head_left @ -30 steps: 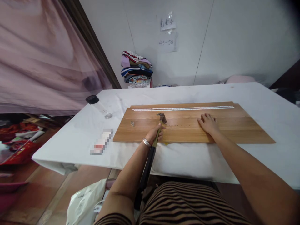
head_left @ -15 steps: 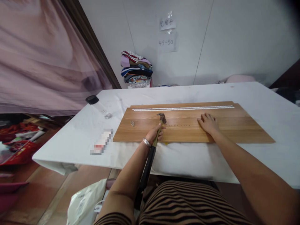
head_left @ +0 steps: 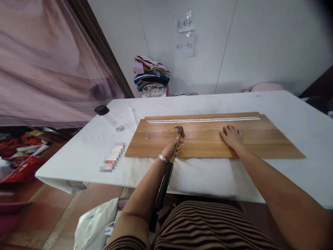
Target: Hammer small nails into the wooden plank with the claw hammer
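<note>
- The left hand (head_left: 171,150) is gripping the hammer (head_left: 166,175), fingers wrapped around the handle just below the head, at the near edge of the board (head_left: 260,139).
- The right hand (head_left: 231,136) is lying flat on the board with fingers spread, holding nothing and pressing down right of the board's middle.
- A row of tiny dark dots (head_left: 203,139) is running along the board between the hammer head and the right hand. They are too small to tell whether they are driven nails or marks. If they are nails, the row is looking partly done, with bare wood left beyond the right hand.
- A small metal piece (head_left: 147,136) is lying loose near the board's left end, unused.
- The hammer is pointing away from the person. Its long axis is running from the lap up over the board's near edge, leaning slightly right, and the head is hovering over or resting on the wood; I cannot tell which.
- A pale strip (head_left: 203,120) is lying along the board's far edge.
</note>
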A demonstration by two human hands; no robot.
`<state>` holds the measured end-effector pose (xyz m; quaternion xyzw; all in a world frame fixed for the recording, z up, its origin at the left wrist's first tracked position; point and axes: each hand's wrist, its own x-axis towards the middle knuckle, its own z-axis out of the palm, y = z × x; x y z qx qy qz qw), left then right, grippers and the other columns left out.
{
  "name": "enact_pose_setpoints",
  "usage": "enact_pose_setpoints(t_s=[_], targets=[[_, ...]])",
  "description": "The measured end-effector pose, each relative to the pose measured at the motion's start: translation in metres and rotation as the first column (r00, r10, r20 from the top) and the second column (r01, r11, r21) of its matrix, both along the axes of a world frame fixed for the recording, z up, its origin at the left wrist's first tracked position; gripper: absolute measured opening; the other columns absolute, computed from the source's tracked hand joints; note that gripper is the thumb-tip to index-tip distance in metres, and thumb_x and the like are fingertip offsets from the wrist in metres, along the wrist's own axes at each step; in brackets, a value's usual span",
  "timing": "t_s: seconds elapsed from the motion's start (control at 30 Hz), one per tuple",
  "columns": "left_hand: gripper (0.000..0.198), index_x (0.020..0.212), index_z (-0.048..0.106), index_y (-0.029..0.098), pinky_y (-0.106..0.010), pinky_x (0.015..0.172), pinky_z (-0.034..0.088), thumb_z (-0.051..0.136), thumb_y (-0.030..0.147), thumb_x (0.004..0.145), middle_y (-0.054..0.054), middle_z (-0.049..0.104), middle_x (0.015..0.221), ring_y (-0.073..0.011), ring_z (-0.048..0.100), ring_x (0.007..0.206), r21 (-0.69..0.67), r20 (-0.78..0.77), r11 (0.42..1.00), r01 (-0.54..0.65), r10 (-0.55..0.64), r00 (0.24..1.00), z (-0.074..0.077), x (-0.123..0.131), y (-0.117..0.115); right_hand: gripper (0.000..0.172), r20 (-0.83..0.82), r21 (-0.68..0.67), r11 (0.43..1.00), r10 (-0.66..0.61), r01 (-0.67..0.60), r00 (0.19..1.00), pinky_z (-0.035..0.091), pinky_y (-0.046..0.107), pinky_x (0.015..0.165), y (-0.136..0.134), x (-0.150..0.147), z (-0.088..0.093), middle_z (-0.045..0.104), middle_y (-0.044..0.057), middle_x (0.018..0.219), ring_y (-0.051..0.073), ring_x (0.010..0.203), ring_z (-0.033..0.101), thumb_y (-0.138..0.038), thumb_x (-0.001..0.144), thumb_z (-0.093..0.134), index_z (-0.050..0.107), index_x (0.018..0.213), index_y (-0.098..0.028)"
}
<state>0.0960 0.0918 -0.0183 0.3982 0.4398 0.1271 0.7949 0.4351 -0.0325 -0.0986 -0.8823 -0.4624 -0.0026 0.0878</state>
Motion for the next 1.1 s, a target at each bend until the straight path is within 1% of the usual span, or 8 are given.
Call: enact_pose_setpoints(t_s=[0.13,0.23,0.4,0.53,0.7,0.87,1.0,1.1], targets=[[0.041,0.093,0.058,0.018,-0.018,0.035,0.020,0.045,0.054,0.110,0.011,0.037,0.055,-0.0058,0.029,0.031,-0.002,0.024,1.000,0.002,-0.002,1.000,-0.0022,0.0001,0.0017,0.051,0.006,0.007,1.000,0.003,-0.003,1.000,0.036,0.058,0.117,-0.0001,0.0009,-0.0011,0.060,0.020,0.153,0.036,0.145,0.047,-0.047,0.106,0.033,0.067,0.132,-0.019],[0.041,0.093,0.058,0.018,-0.018,0.035,0.020,0.045,0.053,0.109,0.010,0.038,0.055,-0.0059,0.030,0.032,-0.002,0.027,1.000,0.003,-0.003,1.000,-0.0050,0.0001,0.0030,0.052,0.002,0.012,1.000,-0.002,0.002,1.000,0.035,0.058,0.117,-0.0001,0.0018,-0.0027,0.058,0.020,0.156,0.036,0.146,0.046,-0.047,0.107,0.033,0.067,0.133,-0.019],[0.041,0.092,0.058,0.018,-0.018,0.035,0.020,0.049,0.055,0.107,0.010,0.038,0.055,-0.0057,0.030,0.032,-0.021,0.025,1.000,0.007,-0.007,1.000,-0.0083,-0.0005,0.0039,0.051,0.007,0.019,1.000,0.005,-0.005,1.000,0.036,0.059,0.116,0.0000,0.0026,-0.0040,0.060,0.020,0.153,0.036,0.146,0.046,-0.048,0.107,0.032,0.067,0.132,-0.020],[0.042,0.093,0.059,0.018,-0.018,0.035,0.021,0.050,0.057,0.107,0.011,0.037,0.055,-0.0058,0.029,0.032,-0.021,0.041,1.000,0.009,-0.008,0.999,-0.0069,-0.0007,0.0043,0.051,0.001,0.006,1.000,0.000,0.000,1.000,0.037,0.058,0.115,0.0002,0.0021,-0.0026,0.060,0.020,0.152,0.036,0.146,0.046,-0.048,0.107,0.032,0.067,0.131,-0.020],[0.041,0.092,0.059,0.018,-0.018,0.035,0.020,0.045,0.053,0.109,0.010,0.038,0.054,-0.0066,0.030,0.033,-0.009,0.008,1.000,0.011,-0.011,1.000,-0.0031,0.0005,0.0022,0.051,0.001,0.001,1.000,0.004,-0.004,1.000,0.036,0.059,0.116,0.0005,0.0024,-0.0029,0.059,0.020,0.154,0.036,0.146,0.046,-0.048,0.107,0.033,0.067,0.132,-0.020],[0.041,0.092,0.058,0.019,-0.019,0.035,0.020,0.048,0.055,0.108,0.010,0.037,0.054,-0.0065,0.030,0.032,-0.011,0.024,1.000,0.009,-0.009,1.000,-0.0006,0.0013,0.0008,0.051,0.011,0.003,1.000,0.002,-0.002,1.000,0.036,0.058,0.116,0.0003,0.0026,-0.0036,0.059,0.020,0.154,0.035,0.147,0.045,-0.048,0.107,0.033,0.067,0.133,-0.020],[0.041,0.092,0.058,0.018,-0.019,0.035,0.019,0.047,0.055,0.108,0.010,0.037,0.054,-0.0059,0.029,0.031,-0.017,0.031,1.000,0.002,-0.002,1.000,-0.0030,0.0010,0.0023,0.051,0.012,0.001,1.000,0.000,0.000,1.000,0.036,0.058,0.116,-0.0001,0.0005,-0.0014,0.060,0.020,0.154,0.036,0.147,0.046,-0.047,0.106,0.033,0.067,0.134,-0.020],[0.041,0.093,0.058,0.018,-0.019,0.035,0.020,0.051,0.055,0.107,0.010,0.038,0.056,-0.0058,0.030,0.032,-0.027,0.020,1.000,0.000,0.001,1.000,-0.0058,0.0004,0.0033,0.050,0.006,0.007,1.000,0.000,0.000,1.000,0.037,0.058,0.116,-0.0005,-0.0018,0.0009,0.061,0.019,0.152,0.036,0.146,0.047,-0.046,0.106,0.033,0.067,0.132,-0.020]])
